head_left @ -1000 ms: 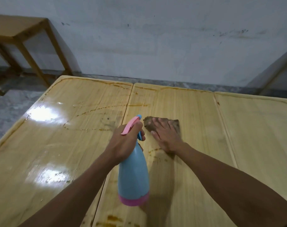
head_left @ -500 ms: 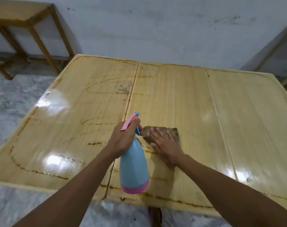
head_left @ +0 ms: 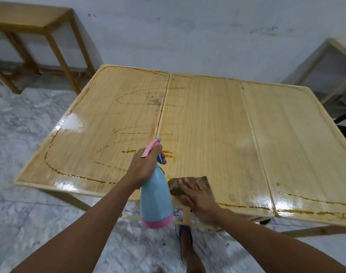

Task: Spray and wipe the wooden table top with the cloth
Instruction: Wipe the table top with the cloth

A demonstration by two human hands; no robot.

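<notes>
**Wet wooden table, cloth at the near edge**

The brown cloth (head_left: pixel 191 186) sits flat on the wooden table top (head_left: pixel 207 119), right at the near edge of the middle plank. The right hand (head_left: pixel 197 200) lies on it with straight, spread fingers pressing down, not gripping. Just left of it the left hand (head_left: pixel 146 166) is wrapped around the neck of a spray bottle (head_left: pixel 155 200), light blue with a pink base and pink trigger top, held upright above the near edge of the table.

The top is three pale glossy planks with seams running near to far. It looks wet: bright glare patches on the left plank and along the near edge, plus brownish curved streaks looping over the left plank and the near right corner.

Around it: grey-white marble-look floor (head_left: pixel 30 146), scuffed pale wall (head_left: pixel 187 36), a wooden table frame (head_left: pixel 55 38) far left and another pale frame (head_left: pixel 333 62) far right. A foot (head_left: pixel 189 251) shows below the table edge. No readable label or writing anywhere on the bottle.
</notes>
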